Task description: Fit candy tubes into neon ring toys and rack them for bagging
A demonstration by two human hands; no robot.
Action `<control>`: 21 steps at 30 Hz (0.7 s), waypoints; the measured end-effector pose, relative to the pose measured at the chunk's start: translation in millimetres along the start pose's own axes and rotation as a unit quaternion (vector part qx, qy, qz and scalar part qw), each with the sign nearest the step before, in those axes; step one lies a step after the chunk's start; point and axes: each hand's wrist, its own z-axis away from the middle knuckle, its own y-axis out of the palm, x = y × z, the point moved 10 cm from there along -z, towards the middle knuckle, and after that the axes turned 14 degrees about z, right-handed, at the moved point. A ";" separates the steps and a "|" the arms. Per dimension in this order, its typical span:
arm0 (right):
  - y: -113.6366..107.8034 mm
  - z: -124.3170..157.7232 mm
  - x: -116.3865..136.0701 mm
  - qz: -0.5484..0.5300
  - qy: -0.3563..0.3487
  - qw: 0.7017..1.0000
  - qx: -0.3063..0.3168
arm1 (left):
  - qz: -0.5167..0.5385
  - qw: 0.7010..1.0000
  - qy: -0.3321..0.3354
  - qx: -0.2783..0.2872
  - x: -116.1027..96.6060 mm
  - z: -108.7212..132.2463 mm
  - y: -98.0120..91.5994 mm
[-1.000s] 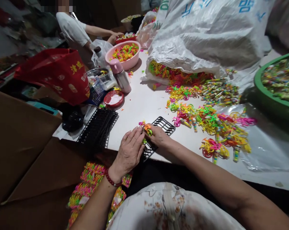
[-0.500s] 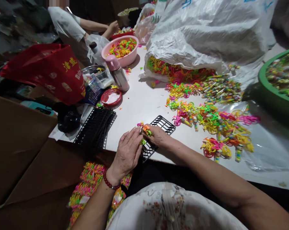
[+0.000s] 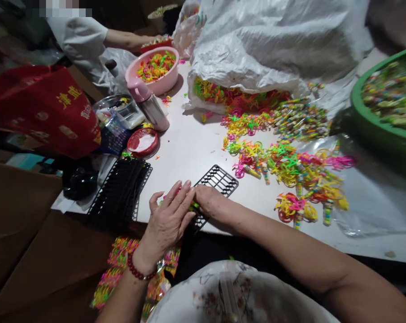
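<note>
My left hand [image 3: 171, 213], with a dark red bead bracelet [image 3: 138, 268] on its wrist, has its fingers stretched out and spread, palm down. Pink and green bits show under and beside it. My right hand [image 3: 209, 202] is closed, its fingertips meeting the left hand's fingers. Between the two hands a small bright green plastic piece [image 3: 194, 205] peeks out from the right fingers, mostly hidden. Beneath the hands a black plastic grid [image 3: 219, 180] lies at a slant on the white table [image 3: 185, 148]; its near end is partly covered.
Stacked black grids [image 3: 120, 186] lie left. Several coloured plastic loops [image 3: 283, 166] and candy-like tubes [image 3: 302, 121] are heaped right, before a white sack [image 3: 250, 58]. A pink basin [image 3: 152, 87], thermos [image 3: 150, 107], red basket [image 3: 142, 142] and green tub [image 3: 360, 103] stand around. Another person's arm [image 3: 125, 39] reaches at the back.
The view has shifted a little. The orange and green pieces that showed above my right fingers are now mostly hidden. My left fingers have spread further apart; the other person's hand has moved lower into the red container.
</note>
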 end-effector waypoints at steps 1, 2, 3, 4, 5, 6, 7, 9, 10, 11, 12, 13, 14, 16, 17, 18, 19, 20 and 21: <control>1.7 -1.6 0.0 0.009 0.005 1.000 0.003 | -0.006 1.000 -0.001 -0.002 -0.3 -2.2 0.1; 2.9 -3.0 -0.6 0.012 0.011 1.000 0.009 | -0.010 1.000 -0.003 -0.008 -0.4 -3.7 -0.5; 2.7 -3.5 -1.5 0.009 0.017 1.000 0.015 | -0.013 1.000 -0.005 -0.016 -0.4 -4.7 -1.2; -0.2 -2.6 -2.6 0.001 0.021 1.000 0.016 | -0.014 1.000 -0.007 -0.025 -0.5 -5.2 -1.9; -6.3 0.2 -4.5 -0.009 0.024 1.000 0.010 | -0.014 0.999 -0.008 -0.033 -0.6 -5.2 -2.6; -16.2 5.6 -8.9 -0.012 0.032 0.999 -0.005 | -0.014 0.999 -0.009 -0.038 -0.8 -4.9 -2.7; -29.1 13.8 -16.8 -0.001 0.052 0.998 -0.028 | -0.015 0.999 -0.009 -0.041 -1.1 -4.5 -2.8; -60.2 38.6 -44.2 0.074 0.133 0.985 -0.080 | -0.014 0.999 -0.008 -0.043 -2.0 -3.4 -3.3; -75.1 54.1 -61.2 0.130 0.189 0.969 -0.096 | -0.014 0.999 -0.007 -0.044 -2.5 -2.9 -4.0; -88.7 69.5 -77.0 0.189 0.238 0.947 -0.104 | -0.013 0.999 -0.006 -0.045 -2.9 -2.6 -4.9; -100.1 83.2 -89.9 0.240 0.276 0.924 -0.109 | -0.012 0.999 -0.007 -0.047 -3.1 -2.4 -5.7; -108.7 94.1 -99.8 0.280 0.301 0.905 -0.110 | -0.011 0.999 -0.008 -0.051 -3.4 -2.4 -6.9; -114.6 101.7 -106.6 0.308 0.315 0.891 -0.110 | -0.010 0.998 -0.008 -0.058 -3.9 -2.5 -8.4; -118.9 107.7 -112.8 0.334 0.319 0.881 -0.105 | -0.008 0.997 -0.009 -0.078 -5.5 -2.8 -12.1; -118.8 107.0 -112.6 0.338 0.315 0.881 -0.100 | -0.006 0.996 -0.010 -0.086 -6.1 -3.0 -13.3; -118.2 104.6 -110.6 0.337 0.308 0.885 -0.097 | -0.005 0.996 -0.013 -0.091 -6.4 -3.1 -13.6; -117.7 101.2 -107.2 0.329 0.302 0.889 -0.098 | -0.004 0.996 -0.017 -0.092 -6.2 -3.1 -13.0; -117.2 97.2 -103.1 0.308 0.299 0.897 -0.106 | -0.005 0.996 -0.021 -0.088 -5.6 -3.0 -11.5; -116.5 92.8 -98.8 0.272 0.299 0.907 -0.119 | -0.005 0.996 -0.025 -0.082 -4.7 -2.7 -9.5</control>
